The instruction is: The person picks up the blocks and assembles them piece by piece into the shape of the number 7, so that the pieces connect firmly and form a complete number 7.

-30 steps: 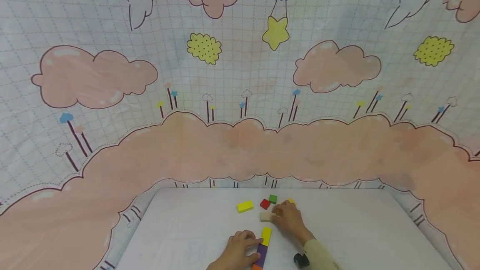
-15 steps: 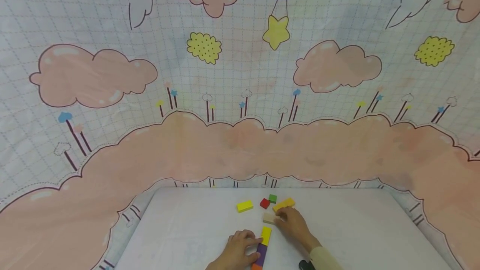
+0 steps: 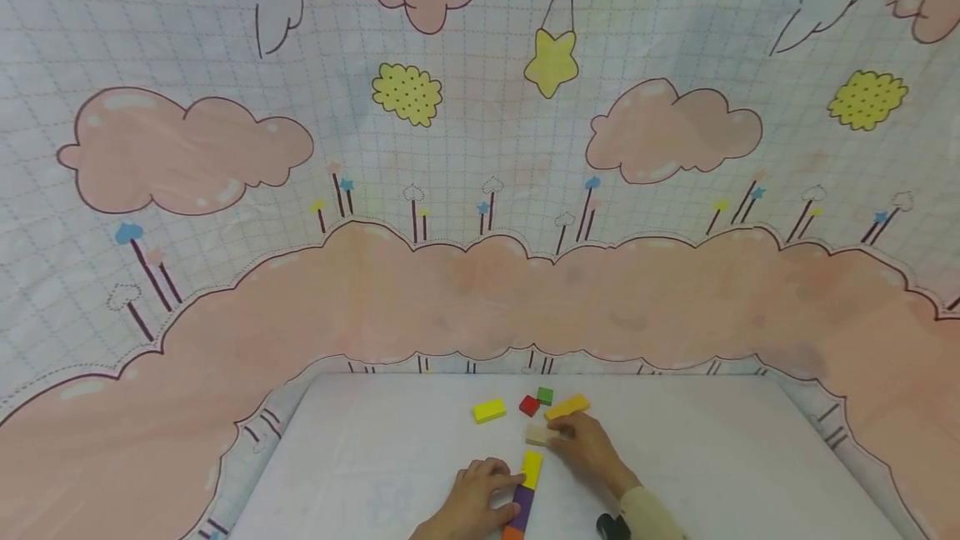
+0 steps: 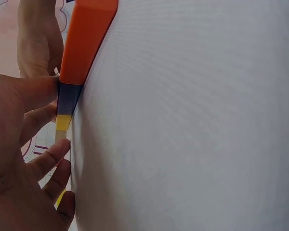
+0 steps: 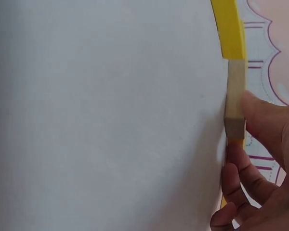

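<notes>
A row of blocks, with an orange block (image 4: 89, 43) nearest, then a purple block (image 3: 523, 507) and a yellow block (image 3: 532, 467), runs away from the person along the white table. My left hand (image 3: 472, 500) lies along the row's left side. Its thumb touches the purple block and its index finger reaches the yellow one; the other fingers are loosely bent. Just beyond the row's far end, my right hand (image 3: 588, 450) pinches the right end of a plain wooden block (image 5: 236, 94) between thumb and fingers. That block lies crosswise, its right end partly hidden by the fingers.
Behind the right hand lies an orange-yellow block (image 3: 567, 407). A red block (image 3: 529, 406) and a green block (image 3: 545, 396) sit close together beside it, with another yellow block (image 3: 489, 411) farther left. A black object (image 3: 612, 527) shows by the right sleeve. A printed cloth (image 3: 480, 298) hangs behind the table.
The right hand has shifted slightly right and nearer with the wooden block, uncovering more of the orange-yellow block behind it. My left hand and the row look unmoved.
</notes>
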The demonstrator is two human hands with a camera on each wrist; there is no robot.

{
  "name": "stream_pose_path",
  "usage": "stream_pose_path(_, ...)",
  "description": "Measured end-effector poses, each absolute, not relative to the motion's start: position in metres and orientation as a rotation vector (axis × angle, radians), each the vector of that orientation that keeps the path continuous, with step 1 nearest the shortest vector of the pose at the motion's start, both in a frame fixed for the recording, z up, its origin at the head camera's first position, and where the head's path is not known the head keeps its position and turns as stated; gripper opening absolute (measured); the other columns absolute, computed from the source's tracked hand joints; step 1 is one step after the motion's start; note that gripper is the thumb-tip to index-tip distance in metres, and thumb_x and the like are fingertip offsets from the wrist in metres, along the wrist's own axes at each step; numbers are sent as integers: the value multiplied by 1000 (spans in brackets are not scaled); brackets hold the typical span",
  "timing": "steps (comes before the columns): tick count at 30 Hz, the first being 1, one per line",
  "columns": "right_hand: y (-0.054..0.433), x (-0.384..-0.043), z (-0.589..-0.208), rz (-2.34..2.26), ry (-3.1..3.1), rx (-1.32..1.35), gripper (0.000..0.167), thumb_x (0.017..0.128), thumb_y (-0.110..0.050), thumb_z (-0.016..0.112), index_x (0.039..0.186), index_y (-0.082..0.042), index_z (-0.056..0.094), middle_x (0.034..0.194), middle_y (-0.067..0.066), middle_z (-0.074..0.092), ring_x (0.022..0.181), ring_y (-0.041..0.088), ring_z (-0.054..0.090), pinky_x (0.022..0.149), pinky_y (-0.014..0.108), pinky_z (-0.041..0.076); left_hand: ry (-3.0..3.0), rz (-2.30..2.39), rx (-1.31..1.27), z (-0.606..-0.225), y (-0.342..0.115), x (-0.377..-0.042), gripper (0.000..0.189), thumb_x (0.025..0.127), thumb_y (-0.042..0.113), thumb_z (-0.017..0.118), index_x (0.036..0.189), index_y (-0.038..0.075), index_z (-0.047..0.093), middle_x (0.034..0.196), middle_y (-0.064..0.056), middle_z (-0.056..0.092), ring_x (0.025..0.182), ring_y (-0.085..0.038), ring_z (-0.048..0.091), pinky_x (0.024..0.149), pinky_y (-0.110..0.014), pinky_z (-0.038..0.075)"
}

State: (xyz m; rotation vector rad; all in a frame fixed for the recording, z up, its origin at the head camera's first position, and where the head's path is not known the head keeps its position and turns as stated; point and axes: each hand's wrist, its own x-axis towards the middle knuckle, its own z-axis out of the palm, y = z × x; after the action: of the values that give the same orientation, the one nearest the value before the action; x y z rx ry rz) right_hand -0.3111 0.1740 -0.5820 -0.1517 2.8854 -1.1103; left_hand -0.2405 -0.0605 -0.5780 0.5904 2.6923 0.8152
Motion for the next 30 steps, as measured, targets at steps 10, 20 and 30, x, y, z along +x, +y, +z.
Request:
stream_pose_path(10, 175, -310, -578, -1132, 2934, -255, 20, 88, -6, 69, 105, -14, 75, 109, 6, 68, 101, 24, 60, 97, 54, 47, 2688, 808, 591, -580, -62, -240, 42, 88, 45, 68, 129, 41, 62, 119, 10, 56, 111, -16, 49, 94, -41, 40)
stream_pose_path(20, 165, -312, -582, -1139, 2883, -63, 24, 88, -20, 73, 112, -18, 72, 114, 6, 63, 103, 23, 57, 97, 52, 48, 2686, 805, 578, -581, -62, -241, 42, 88, 45, 69, 129, 41, 62, 119, 10, 56, 111, -15, 49, 95, -41, 41)
stream_pose_path(30, 170, -312, -581, -1148, 2893, -210, 21, 90, -16, 70, 111, -16, 73, 108, 5, 63, 96, 19, 56, 92, 48, 49, 2687, 826, 586, -579, -63, -240, 41, 88, 44, 68, 129, 39, 62, 120, 10, 55, 112, -16, 48, 95, -41, 40)
